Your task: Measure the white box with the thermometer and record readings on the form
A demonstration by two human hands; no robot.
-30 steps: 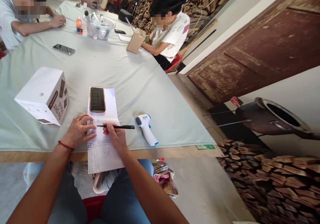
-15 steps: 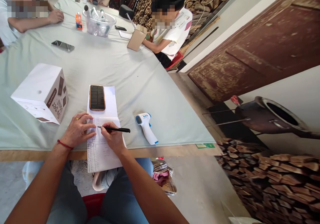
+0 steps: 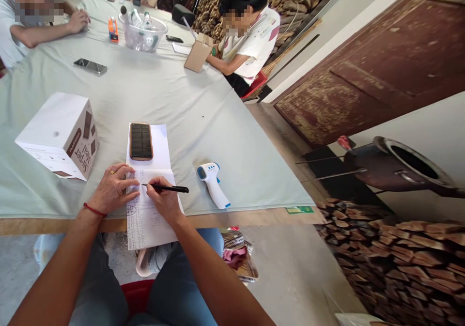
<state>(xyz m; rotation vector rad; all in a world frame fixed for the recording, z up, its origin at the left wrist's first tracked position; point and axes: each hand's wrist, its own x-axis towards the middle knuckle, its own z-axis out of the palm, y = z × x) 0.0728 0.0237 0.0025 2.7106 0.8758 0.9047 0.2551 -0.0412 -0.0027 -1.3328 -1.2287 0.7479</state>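
A notebook (image 3: 156, 226) with handwriting lies spread over the table's near edge, its lower part jutting out above my lap. My left hand (image 3: 115, 188) rests flat on its left side, fingers apart, with a ring and a red wrist cord. Between the fingers of my right hand (image 3: 163, 202) is a black pen (image 3: 170, 188), its tip on the written page close to my left fingertips. On the notebook's upper page sits a dark phone-like device with an orange rim (image 3: 141, 142). To the right lies a white and blue infrared thermometer (image 3: 213, 184).
A white box (image 3: 54, 122) stands at left on the cloth-covered table (image 3: 247, 166). Farther off are a phone (image 3: 90, 66), a clear basin of bottles (image 3: 145, 38), an orange object (image 3: 113, 30) and a cardboard box (image 3: 198, 52). People sit around the table; firewood (image 3: 399, 263) is stacked at right.
My hands, the pen and the notebook hold nearly the same place. The view has shifted very slightly. At the far left, the other person's hand has moved a little.
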